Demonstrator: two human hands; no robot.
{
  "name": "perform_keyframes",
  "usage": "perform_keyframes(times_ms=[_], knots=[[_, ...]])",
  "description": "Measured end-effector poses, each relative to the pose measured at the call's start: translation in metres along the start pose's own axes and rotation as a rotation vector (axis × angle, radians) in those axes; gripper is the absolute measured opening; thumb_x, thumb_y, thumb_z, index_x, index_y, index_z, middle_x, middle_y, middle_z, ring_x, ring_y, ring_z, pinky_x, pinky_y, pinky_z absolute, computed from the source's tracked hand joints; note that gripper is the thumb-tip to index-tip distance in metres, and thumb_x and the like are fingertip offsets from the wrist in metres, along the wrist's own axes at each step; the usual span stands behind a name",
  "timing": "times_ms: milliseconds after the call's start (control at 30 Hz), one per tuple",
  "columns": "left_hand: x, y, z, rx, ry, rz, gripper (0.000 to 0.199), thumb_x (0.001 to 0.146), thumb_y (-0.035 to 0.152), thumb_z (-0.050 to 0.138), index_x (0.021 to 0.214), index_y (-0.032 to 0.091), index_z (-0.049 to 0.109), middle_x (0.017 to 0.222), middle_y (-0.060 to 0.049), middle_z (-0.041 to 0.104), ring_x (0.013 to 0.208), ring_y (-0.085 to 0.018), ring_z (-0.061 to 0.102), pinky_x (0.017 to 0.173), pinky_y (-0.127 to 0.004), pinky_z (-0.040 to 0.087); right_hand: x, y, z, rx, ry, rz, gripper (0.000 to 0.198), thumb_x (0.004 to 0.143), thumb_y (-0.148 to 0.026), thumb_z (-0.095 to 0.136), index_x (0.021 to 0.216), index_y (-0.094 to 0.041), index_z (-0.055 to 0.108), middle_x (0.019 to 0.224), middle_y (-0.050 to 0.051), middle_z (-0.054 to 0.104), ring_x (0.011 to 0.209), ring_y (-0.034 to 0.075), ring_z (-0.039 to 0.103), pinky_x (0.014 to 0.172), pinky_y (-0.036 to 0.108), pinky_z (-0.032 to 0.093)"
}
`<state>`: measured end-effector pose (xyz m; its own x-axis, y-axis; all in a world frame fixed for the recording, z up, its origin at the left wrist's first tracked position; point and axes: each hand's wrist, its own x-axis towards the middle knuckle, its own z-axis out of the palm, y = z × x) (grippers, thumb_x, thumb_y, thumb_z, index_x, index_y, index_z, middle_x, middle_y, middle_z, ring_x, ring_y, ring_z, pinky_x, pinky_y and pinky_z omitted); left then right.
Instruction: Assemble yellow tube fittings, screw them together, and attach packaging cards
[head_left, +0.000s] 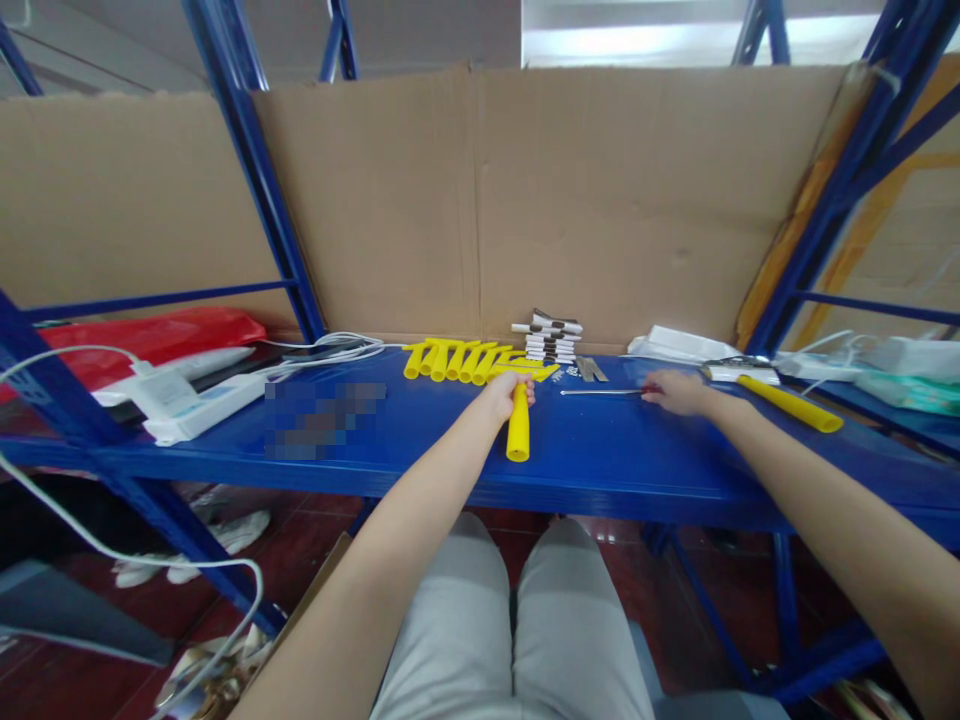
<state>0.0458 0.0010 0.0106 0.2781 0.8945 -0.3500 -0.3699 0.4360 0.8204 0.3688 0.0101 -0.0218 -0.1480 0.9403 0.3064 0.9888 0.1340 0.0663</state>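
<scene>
My left hand [511, 393] is closed around a yellow plastic handle [518, 435], whose round, hollow-looking end points toward me. Its flat, wider head lies beyond my fingers, near a row of similar yellow handles [455, 362]. My right hand [673, 391] is closed at the right end of a thin metal rod [600, 392] that looks like a screwdriver shaft; any grip on it is hidden by the fingers. The rod points left, low over the blue tabletop. Small metal plates [592, 370] and tiny screw-like pieces [572, 370] lie just behind it.
Small white-and-dark packs [551, 340] are stacked against the cardboard wall [600, 200]. A yellow-handled scraper [791, 403] lies at the right on the blue table [420, 440]. A white power strip [202, 410] with cables is at the left. Blue metal posts [259, 170] frame the table.
</scene>
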Motion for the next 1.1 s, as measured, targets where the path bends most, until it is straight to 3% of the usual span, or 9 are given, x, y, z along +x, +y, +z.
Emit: perform_keyframes(times_ms=[67, 133, 333, 533, 800, 1100], knots=[[0.0, 0.0, 0.0, 0.009, 0.023, 0.014, 0.021, 0.091, 0.002, 0.038, 0.081, 0.015, 0.052, 0.048, 0.005, 0.042, 0.035, -0.006, 0.034, 0.034, -0.014, 0.031, -0.003, -0.004, -0.003, -0.002, -0.065, 0.046, 0.018, 0.087, -0.028, 0.053, 0.092, -0.022, 0.069, 0.096, 0.011, 0.073, 0.091, 0.028, 0.066, 0.078, 0.039, 0.048], [0.001, 0.0, 0.001, 0.017, 0.046, 0.028, 0.02, 0.09, 0.002, 0.039, 0.081, 0.015, 0.052, 0.048, 0.005, 0.042, 0.035, -0.006, 0.034, 0.035, -0.014, 0.032, -0.004, -0.006, -0.008, 0.009, -0.041, 0.082, 0.021, 0.089, -0.028, 0.05, 0.098, -0.021, 0.068, 0.101, 0.012, 0.073, 0.095, 0.029, 0.066, 0.082, 0.041, 0.048], [0.003, -0.001, 0.001, 0.032, 0.083, 0.058, 0.018, 0.086, 0.001, 0.046, 0.079, 0.016, 0.053, 0.049, 0.005, 0.043, 0.036, -0.006, 0.034, 0.036, -0.015, 0.033, 0.011, -0.005, -0.024, 0.109, 0.245, 0.091, 0.025, 0.089, -0.035, 0.048, 0.101, -0.02, 0.064, 0.101, 0.016, 0.071, 0.093, 0.032, 0.063, 0.08, 0.043, 0.046], [0.004, -0.001, -0.001, 0.046, 0.111, 0.08, 0.02, 0.089, 0.0, 0.043, 0.081, 0.015, 0.055, 0.051, 0.005, 0.044, 0.038, -0.007, 0.038, 0.039, -0.016, 0.034, 0.027, -0.03, -0.026, 0.173, 0.485, 0.055, 0.023, 0.09, -0.033, 0.044, 0.1, -0.019, 0.059, 0.095, 0.019, 0.067, 0.093, 0.034, 0.056, 0.08, 0.045, 0.041], [0.01, -0.001, -0.004, 0.018, 0.134, 0.095, 0.02, 0.084, 0.0, 0.056, 0.073, 0.016, 0.052, 0.052, 0.005, 0.044, 0.038, -0.005, 0.037, 0.039, -0.016, 0.035, 0.01, -0.042, -0.015, -0.008, 0.447, -0.062, 0.016, 0.09, -0.027, 0.043, 0.094, -0.02, 0.057, 0.096, 0.016, 0.065, 0.096, 0.032, 0.054, 0.091, 0.049, 0.033], [0.009, -0.003, 0.0, 0.033, 0.165, 0.119, 0.021, 0.087, 0.0, 0.054, 0.073, 0.015, 0.053, 0.051, 0.005, 0.044, 0.039, -0.006, 0.038, 0.038, -0.016, 0.034, 0.007, -0.048, -0.017, -0.008, 0.49, -0.157, 0.015, 0.092, -0.027, 0.041, 0.091, -0.022, 0.055, 0.092, 0.014, 0.065, 0.095, 0.032, 0.053, 0.092, 0.048, 0.032]])
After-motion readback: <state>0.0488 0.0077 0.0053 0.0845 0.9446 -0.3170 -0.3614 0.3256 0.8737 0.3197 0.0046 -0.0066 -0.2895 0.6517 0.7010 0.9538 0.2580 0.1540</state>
